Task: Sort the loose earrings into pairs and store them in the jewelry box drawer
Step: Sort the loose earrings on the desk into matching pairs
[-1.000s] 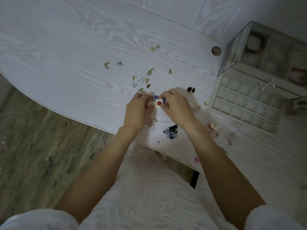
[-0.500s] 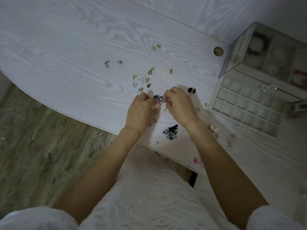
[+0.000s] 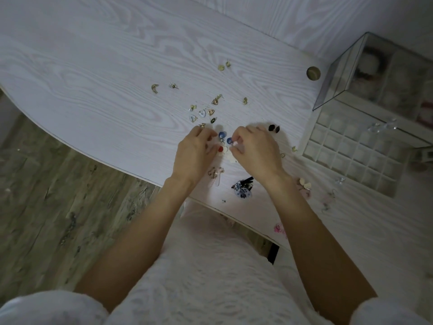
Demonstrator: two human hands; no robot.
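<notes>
While both hands work at table (image 3: 98, 73) centre, left hand (image 3: 195, 152) and right hand (image 3: 254, 150) pinch white flower earrings (image 3: 223, 150) between fingertips. Tiny, light, likely fragile; hold by flower body, not post. Drawer (image 3: 351, 148) open, near right.

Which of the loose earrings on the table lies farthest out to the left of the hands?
The gold crescent-shaped earring, alone on the bare white table; every other loose piece lies to its right.

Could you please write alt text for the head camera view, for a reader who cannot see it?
Two hands, left and right, pinch flower-shaped earrings above a white table strewn with loose earrings; an open, gridded jewelry box drawer sits to the right.
</notes>
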